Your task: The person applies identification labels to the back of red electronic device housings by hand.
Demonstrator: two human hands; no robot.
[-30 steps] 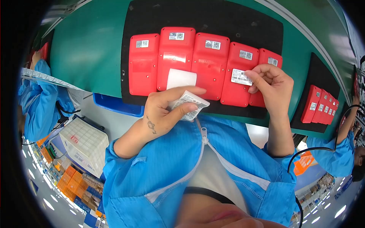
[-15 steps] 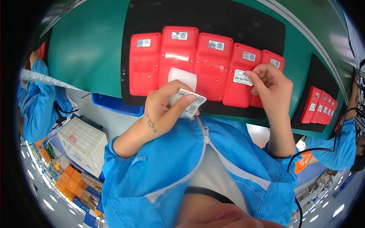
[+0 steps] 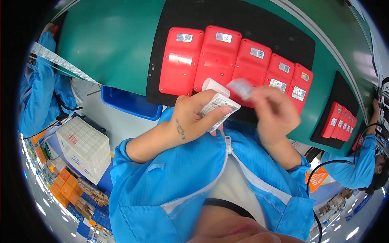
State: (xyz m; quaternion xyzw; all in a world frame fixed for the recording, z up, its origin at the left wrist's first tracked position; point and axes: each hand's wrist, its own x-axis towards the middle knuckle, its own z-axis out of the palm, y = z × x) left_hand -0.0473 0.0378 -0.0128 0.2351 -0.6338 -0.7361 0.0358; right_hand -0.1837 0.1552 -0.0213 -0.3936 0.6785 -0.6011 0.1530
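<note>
My left hand [image 3: 191,118] is closed on a folded strip of printed white labels [image 3: 219,108], its thumb pressed across the top. Just to the right, my right hand [image 3: 276,115] is smeared by motion and pinches a single loose label [image 3: 240,88] at its fingertips. Beyond both hands several red plastic cases [image 3: 181,67] lie side by side on a black mat [image 3: 178,16]. Each carries a small silver sticker near its far end. On the two rightmost cases, a larger white label [image 3: 298,93] also shows lower down. The middle red case [image 3: 252,65] is partly covered by the loose label.
A green table [image 3: 113,44] lies under the mat. Below its edge at the left are a blue bin [image 3: 129,106] and a white crate [image 3: 83,146]. More red cases [image 3: 333,117] lie on another mat at the right. Co-workers in blue sleeves [image 3: 350,166] sit on both sides.
My right hand has left the right-hand case, where a label now lies, and moved left beside my left hand with another label. The view has shifted, so the cases appear further right.
</note>
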